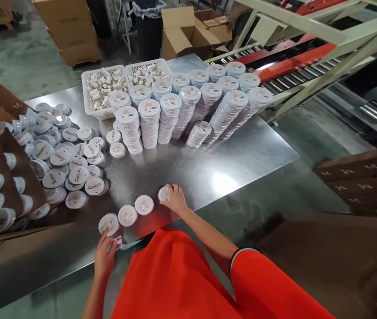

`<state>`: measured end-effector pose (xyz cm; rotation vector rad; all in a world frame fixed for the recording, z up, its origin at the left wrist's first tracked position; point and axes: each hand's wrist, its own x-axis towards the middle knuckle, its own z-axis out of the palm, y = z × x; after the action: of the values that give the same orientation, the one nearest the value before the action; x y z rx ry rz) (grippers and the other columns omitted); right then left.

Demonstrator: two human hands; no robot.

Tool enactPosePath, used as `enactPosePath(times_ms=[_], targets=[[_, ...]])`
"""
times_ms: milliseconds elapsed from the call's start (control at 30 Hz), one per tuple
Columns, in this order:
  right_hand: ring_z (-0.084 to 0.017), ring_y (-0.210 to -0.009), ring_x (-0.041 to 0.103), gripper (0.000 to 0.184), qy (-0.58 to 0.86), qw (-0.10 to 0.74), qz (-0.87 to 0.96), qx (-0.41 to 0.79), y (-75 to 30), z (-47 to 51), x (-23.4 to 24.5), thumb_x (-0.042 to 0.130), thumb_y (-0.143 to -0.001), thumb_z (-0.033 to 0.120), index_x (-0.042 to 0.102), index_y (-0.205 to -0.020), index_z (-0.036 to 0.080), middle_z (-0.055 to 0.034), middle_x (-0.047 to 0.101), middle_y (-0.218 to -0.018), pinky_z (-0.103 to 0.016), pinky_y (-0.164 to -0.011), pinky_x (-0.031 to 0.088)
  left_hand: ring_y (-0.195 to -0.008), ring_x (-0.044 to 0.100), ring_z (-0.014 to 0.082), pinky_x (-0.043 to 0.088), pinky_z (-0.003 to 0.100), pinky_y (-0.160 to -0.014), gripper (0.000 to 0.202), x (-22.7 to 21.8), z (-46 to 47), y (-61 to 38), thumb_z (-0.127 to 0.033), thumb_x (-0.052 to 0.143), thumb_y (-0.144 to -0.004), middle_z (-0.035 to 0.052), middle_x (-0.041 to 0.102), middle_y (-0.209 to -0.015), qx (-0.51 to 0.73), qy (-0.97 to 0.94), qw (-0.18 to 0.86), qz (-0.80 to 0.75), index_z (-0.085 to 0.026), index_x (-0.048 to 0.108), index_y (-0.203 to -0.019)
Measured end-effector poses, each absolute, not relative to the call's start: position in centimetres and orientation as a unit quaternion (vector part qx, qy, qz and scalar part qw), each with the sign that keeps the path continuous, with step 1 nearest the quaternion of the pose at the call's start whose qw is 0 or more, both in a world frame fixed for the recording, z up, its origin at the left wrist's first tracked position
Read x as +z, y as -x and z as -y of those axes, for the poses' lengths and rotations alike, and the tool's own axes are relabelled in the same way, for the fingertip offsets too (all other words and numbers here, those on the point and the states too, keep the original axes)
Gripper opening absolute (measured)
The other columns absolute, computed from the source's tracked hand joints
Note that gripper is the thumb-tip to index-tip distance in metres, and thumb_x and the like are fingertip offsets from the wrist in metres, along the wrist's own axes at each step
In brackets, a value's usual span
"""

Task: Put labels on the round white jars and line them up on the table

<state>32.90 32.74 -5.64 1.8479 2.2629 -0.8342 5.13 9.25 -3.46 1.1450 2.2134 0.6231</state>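
Observation:
A short row of round white lidded containers lies near the table's front edge, among them one in the middle (127, 215) and one to its right (144, 204). My right hand (176, 200) is closed around the round container at the right end (163, 194), covering part of it. At the left end, my left hand (105, 251) pinches a small printed label (118, 242). One of its fingertips overlaps the edge of the leftmost container (108, 223); whether it presses on it I cannot tell.
Tall stacks of round containers (150, 124) stand at the back. A loose pile (60, 157) and an open carton (7, 177) are on the left. Two white baskets (87, 104) hold small capped bottles. A roller conveyor (294, 77) runs beyond; brown boxes (364, 177) sit right.

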Motion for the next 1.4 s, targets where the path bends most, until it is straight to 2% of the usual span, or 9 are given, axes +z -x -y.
enactPosePath(times_ms=[167, 333, 567, 733, 933, 1000, 1167, 1267, 1400], targets=[[-0.034, -0.127, 0.046, 0.078, -0.624, 0.042, -0.736, -0.261, -32.3, -32.3, -5.8, 0.069, -0.085, 0.054, 0.043, -0.149, 0.017, -0.0189, 0.048, -0.142, -0.041, -0.105, 0.041, -0.131, 0.056, 0.0355, 0.046, 0.054, -0.108, 0.034, -3.7, -9.2, -5.1, -0.05, 0.05, -0.081, 0.0168, 0.063, -0.138, 0.231, -0.431, 0.292, -0.822, -0.022, 0.059, -0.064], [-0.032, -0.124, 0.048, 0.068, -0.622, 0.047, -0.736, -0.264, -30.5, -31.8, -5.5, 0.066, -0.089, 0.047, 0.045, -0.147, 0.017, -0.0171, 0.05, -0.14, -0.039, -0.102, 0.042, -0.14, 0.047, 0.0382, 0.041, 0.058, -0.113, 0.033, -4.6, -9.9, -4.9, -0.047, 0.05, -0.081, 0.019, 0.061, -0.141, 0.222, -0.457, 0.312, -0.803, -0.022, 0.059, -0.063], [-0.034, -0.128, 0.046, 0.069, -0.635, 0.016, -0.739, -0.226, -29.2, -32.3, -4.3, 0.064, -0.09, 0.044, 0.043, -0.147, 0.012, -0.0208, 0.048, -0.143, -0.043, -0.103, 0.041, -0.134, 0.053, 0.0409, 0.04, 0.063, -0.111, 0.032, -5.7, -10.2, -5.5, -0.046, 0.053, -0.08, 0.0209, 0.064, -0.137, 0.248, -0.445, 0.329, -0.795, -0.022, 0.057, -0.059], [-0.034, -0.135, 0.043, 0.063, -0.53, -0.023, -0.807, -0.259, -20.6, -34.1, -2.5, 0.065, -0.09, 0.035, 0.046, -0.146, 0.012, -0.02, 0.046, -0.149, -0.044, -0.11, 0.039, -0.138, 0.049, 0.0393, 0.04, 0.063, -0.112, 0.036, -4.6, -9.6, -6.4, -0.048, 0.054, -0.084, 0.0194, 0.063, -0.139, 0.328, -0.389, 0.323, -0.798, -0.021, 0.063, -0.063], [-0.039, -0.144, 0.034, 0.095, -0.442, -0.018, -0.85, -0.285, -3.2, -32.9, -2.6, 0.08, -0.077, 0.034, 0.029, -0.155, 0.016, -0.0234, 0.024, -0.164, -0.053, -0.113, 0.037, -0.141, 0.047, 0.0399, 0.036, 0.058, -0.116, 0.045, -3.6, -5.0, -6.7, -0.066, 0.062, -0.076, 0.0171, 0.061, -0.142, 0.411, -0.203, 0.334, -0.824, -0.023, 0.064, -0.061], [-0.042, -0.146, 0.03, 0.1, -0.451, -0.039, -0.839, -0.301, 0.2, -32.6, -3.0, 0.082, -0.073, 0.025, 0.027, -0.156, 0.016, -0.0248, 0.026, -0.163, -0.06, -0.114, 0.033, -0.138, 0.05, 0.04, 0.038, 0.056, -0.116, 0.049, -3.7, -2.7, -6.3, -0.071, 0.064, -0.072, 0.0166, 0.06, -0.143, 0.419, -0.153, 0.327, -0.833, -0.024, 0.065, -0.06], [-0.034, -0.139, 0.042, 0.096, -0.488, -0.127, -0.72, -0.477, -1.7, -34.4, -3.2, 0.077, -0.067, 0.015, 0.032, -0.152, 0.019, -0.0209, 0.042, -0.152, -0.053, -0.114, 0.038, -0.135, 0.053, 0.0404, 0.041, 0.05, -0.115, 0.057, -3.7, 1.5, -5.3, -0.078, 0.068, -0.063, 0.0179, 0.06, -0.144, 0.456, -0.065, 0.302, -0.835, -0.021, 0.067, -0.061], [-0.028, -0.124, 0.057, 0.073, -0.443, -0.171, -0.483, -0.735, -8.9, -36.3, -2.4, 0.068, -0.076, 0.035, 0.04, -0.141, 0.021, -0.0158, 0.054, -0.14, -0.05, -0.103, 0.05, -0.131, 0.057, 0.0405, 0.043, 0.048, -0.113, 0.058, -3.7, 1.7, -4.9, -0.078, 0.069, -0.061, 0.0174, 0.059, -0.144, 0.473, -0.042, 0.318, -0.821, -0.02, 0.064, -0.06], [-0.026, -0.104, 0.067, 0.045, -0.394, -0.233, -0.295, -0.838, -20.1, -36.5, -0.1, 0.049, -0.087, 0.053, 0.056, -0.116, 0.02, -0.0109, 0.07, -0.109, -0.049, -0.086, 0.059, -0.134, 0.054, 0.0409, 0.038, 0.048, -0.117, 0.056, -4.3, -0.5, -3.8, -0.076, 0.073, -0.058, 0.0147, 0.061, -0.143, 0.467, -0.102, 0.379, -0.792, -0.021, 0.066, -0.06]])
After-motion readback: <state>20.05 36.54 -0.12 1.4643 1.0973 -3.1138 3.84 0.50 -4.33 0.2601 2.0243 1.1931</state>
